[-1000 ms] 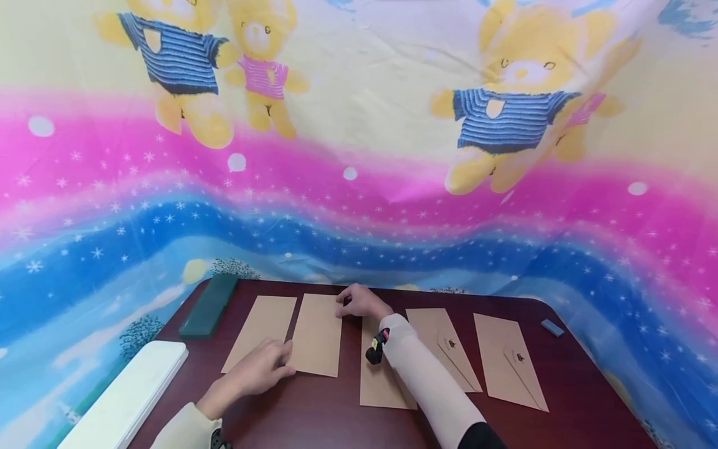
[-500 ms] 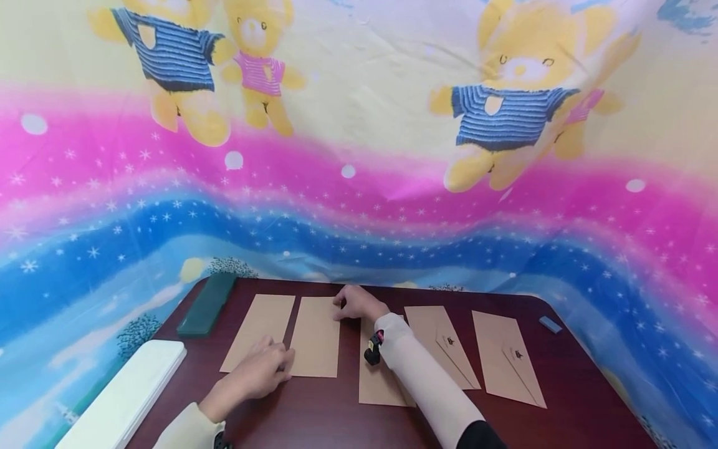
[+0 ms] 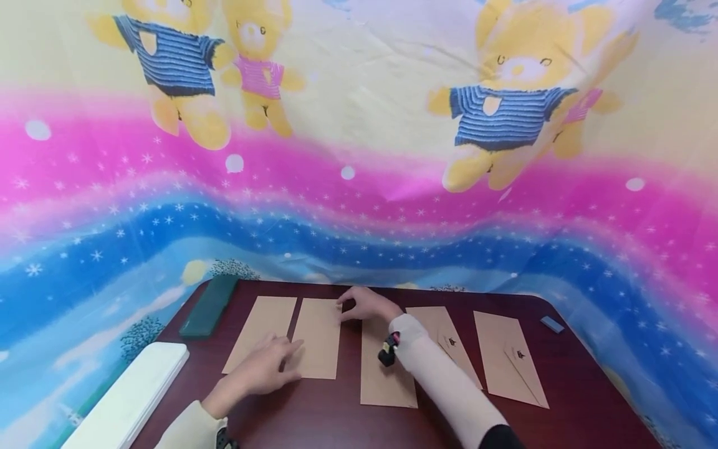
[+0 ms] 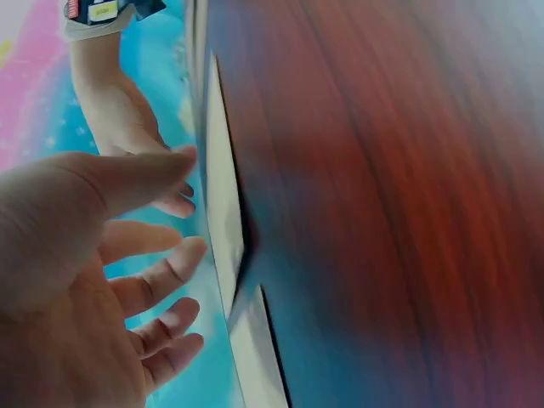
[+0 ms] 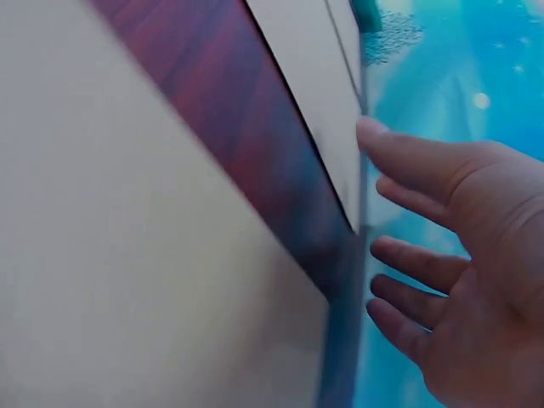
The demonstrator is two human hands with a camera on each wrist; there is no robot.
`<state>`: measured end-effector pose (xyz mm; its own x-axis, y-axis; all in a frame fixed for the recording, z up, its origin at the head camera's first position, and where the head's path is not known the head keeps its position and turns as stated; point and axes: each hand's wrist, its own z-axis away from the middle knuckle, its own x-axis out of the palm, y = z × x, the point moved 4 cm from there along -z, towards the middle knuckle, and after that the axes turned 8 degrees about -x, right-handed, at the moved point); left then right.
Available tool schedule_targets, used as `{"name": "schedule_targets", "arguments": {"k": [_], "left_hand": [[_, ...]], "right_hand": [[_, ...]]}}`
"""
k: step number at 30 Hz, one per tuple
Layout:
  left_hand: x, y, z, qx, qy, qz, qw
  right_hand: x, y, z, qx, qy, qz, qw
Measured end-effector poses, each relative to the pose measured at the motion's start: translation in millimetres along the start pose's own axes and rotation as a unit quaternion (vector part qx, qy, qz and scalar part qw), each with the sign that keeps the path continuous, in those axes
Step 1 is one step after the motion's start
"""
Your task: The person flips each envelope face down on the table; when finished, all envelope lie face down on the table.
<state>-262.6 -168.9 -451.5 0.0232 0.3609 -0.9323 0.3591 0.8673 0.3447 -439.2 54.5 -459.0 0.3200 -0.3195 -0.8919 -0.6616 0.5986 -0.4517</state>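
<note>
In the head view, a plain brown envelope [image 3: 318, 337] lies flat between my two hands. My left hand [image 3: 263, 368] is at its lower left corner, fingers loosely spread and thumb apart; it also covers the lower right part of the leftmost envelope [image 3: 263, 321]. At the upper right edge of the middle-left envelope, my right hand [image 3: 367, 304] reaches with thumb and fingers apart. Both wrist views show fingers separated with nothing between them; whether the fingertips touch the paper is hard to tell. Beneath my right forearm lies another envelope [image 3: 381, 390], partly hidden.
Two more envelopes with pointed flaps and dark emblems lie at right: one partly under my sleeve [image 3: 432, 324], the other envelope [image 3: 499, 349] beyond it. A blue eraser-like block [image 3: 552, 325] sits far right. A green case [image 3: 209, 307] and a white case [image 3: 131, 393] are at left.
The middle-left envelope has slid slightly nearer and left, evening up with its neighbour. My left fingers have spread from a more curled pose. My right forearm has shifted a little right.
</note>
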Motion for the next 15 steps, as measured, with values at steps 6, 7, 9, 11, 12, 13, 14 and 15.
{"name": "schedule_targets", "arguments": {"k": [6, 7, 9, 11, 12, 13, 14, 15], "left_hand": [[1.8, 24.6, -6.1, 0.025, -0.005, 0.063, 0.9977], [1.9, 28.1, -8.3, 0.031, -0.008, 0.065, 0.9974], [1.4, 35.6, -14.3, 0.037, -0.013, 0.065, 0.9971], [-0.8, 44.7, -21.4, 0.043, -0.017, 0.069, 0.9965], [-1.6, 49.1, -25.3, 0.044, -0.020, 0.069, 0.9965], [-1.9, 53.6, -29.1, 0.044, -0.025, 0.070, 0.9963], [-1.7, 58.3, -32.9, 0.044, -0.030, 0.070, 0.9962], [-0.9, 63.0, -36.2, 0.042, -0.035, 0.070, 0.9960]], "right_hand": [[-32, 19, 42.8, 0.028, 0.015, -0.049, 0.9983], [-37, 20, 50.1, 0.026, 0.020, -0.046, 0.9984], [-43, 26, 65.2, 0.030, 0.026, -0.034, 0.9986], [-47, 32, 80.5, 0.035, 0.027, -0.022, 0.9988], [-48, 34, 87.7, 0.038, 0.027, -0.020, 0.9987], [-48, 36, 94.5, 0.042, 0.027, -0.018, 0.9986], [-48, 38, 100.6, 0.048, 0.028, -0.019, 0.9983], [-48, 40, 106.0, 0.055, 0.029, -0.024, 0.9978]]}}
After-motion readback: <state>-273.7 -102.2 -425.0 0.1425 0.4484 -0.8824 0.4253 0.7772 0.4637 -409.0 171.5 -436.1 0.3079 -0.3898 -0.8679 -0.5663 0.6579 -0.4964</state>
